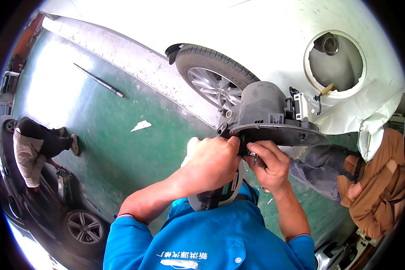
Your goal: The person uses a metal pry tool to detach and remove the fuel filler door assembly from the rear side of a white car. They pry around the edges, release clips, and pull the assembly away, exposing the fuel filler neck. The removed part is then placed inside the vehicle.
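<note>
In front of my chest, both hands are at a black plastic fuel filler housing [262, 105], with its cup facing the car and its wide rim towards me. My left hand [213, 162] is closed on the near left edge. My right hand [270, 165] pinches at a small dark part [254, 157] beside it; its exact shape is hidden by the fingers. A white clip-like actuator [303, 107] sits at the housing's right side. Below my hands, a round pale-edged panel [207, 200] rests against my shirt, partly hidden by my left arm.
The white car body [274, 40] has a round filler opening [337, 67] at upper right, with wrinkled metal below it. A car wheel [216, 74] stands behind the housing. A person in brown [373, 189] is close at right; another person [36, 144] bends by a dark car [45, 216].
</note>
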Demonstrator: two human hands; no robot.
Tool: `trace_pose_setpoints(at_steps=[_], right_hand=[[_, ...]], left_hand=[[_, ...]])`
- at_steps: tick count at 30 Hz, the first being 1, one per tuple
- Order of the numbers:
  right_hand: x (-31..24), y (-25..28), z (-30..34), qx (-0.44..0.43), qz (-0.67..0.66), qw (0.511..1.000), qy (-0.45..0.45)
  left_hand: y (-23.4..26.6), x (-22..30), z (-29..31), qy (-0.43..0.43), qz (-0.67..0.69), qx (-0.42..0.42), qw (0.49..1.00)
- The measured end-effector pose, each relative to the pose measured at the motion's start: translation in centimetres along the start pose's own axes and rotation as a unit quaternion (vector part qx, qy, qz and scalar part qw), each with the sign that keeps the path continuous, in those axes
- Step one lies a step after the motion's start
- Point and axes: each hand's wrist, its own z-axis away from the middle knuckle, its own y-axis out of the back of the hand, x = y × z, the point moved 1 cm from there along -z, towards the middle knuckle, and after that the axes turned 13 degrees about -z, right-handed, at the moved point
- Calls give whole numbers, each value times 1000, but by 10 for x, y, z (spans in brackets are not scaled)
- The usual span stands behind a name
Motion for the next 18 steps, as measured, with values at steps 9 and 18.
trace_pose_setpoints(at_steps=[9, 18], right_hand=[[1, -4, 4, 15, 20, 1000, 7], [-1, -1, 8, 8, 43, 999, -3]], left_hand=[[2, -2, -2, -15, 18, -17, 1000], [1, 2, -4, -22, 6, -18, 1000]])
